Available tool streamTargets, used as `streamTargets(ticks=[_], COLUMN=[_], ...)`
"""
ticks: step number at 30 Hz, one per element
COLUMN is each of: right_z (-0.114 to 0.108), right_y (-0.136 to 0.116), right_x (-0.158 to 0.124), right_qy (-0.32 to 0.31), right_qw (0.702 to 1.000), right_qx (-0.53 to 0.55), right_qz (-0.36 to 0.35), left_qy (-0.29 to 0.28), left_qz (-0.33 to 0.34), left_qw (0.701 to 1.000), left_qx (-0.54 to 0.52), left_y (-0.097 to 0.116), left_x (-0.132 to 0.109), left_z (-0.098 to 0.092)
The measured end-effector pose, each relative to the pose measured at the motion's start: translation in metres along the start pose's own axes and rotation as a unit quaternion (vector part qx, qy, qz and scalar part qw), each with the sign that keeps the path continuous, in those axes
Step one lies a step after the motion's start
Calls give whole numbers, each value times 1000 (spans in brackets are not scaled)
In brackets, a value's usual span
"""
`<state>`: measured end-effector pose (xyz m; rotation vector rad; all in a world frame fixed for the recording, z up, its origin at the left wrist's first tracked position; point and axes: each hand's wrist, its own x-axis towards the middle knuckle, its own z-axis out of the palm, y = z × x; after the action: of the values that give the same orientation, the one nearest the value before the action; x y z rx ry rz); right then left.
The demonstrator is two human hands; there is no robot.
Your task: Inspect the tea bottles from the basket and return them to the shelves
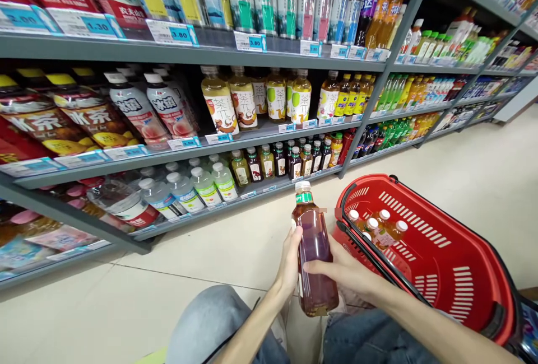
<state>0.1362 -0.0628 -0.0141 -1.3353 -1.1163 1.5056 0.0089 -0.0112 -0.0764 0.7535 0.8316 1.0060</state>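
A bottle of brown tea with a white cap and green neck band stands upright in front of me, held in both hands. My left hand is wrapped round its left side. My right hand grips its right side, fingers across the label. Just to the right sits a red shopping basket on the floor, with several white-capped bottles lying in it. My knees in blue jeans show at the bottom.
Grey shelves full of bottled drinks run along the left and back, with price tags on their edges. Small dark tea bottles stand on the lower shelf ahead. Pale tiled floor stretches to the right down the aisle.
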Motion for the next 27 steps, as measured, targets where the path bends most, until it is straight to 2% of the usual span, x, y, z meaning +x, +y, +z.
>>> streamTargets(ticks=[8,15,22,27], right_z=[-3,-2,-2,1], right_y=[10,11,20,8], right_x=[3,5,5,-3], right_qy=[-1,24,39,71], right_qw=[999,999,993,983], right_qx=[-5,-6,-77,-128], right_qz=[-52,-31,-85,-111], left_qy=[-16,-5,-11,-3], left_qz=[11,-30,-33,-63], left_qw=[1000,999,999,995], left_qx=[-1,-32,-16,-77], left_y=[5,13,22,28], left_x=[-2,-9,-14,-15], left_z=[5,11,13,13])
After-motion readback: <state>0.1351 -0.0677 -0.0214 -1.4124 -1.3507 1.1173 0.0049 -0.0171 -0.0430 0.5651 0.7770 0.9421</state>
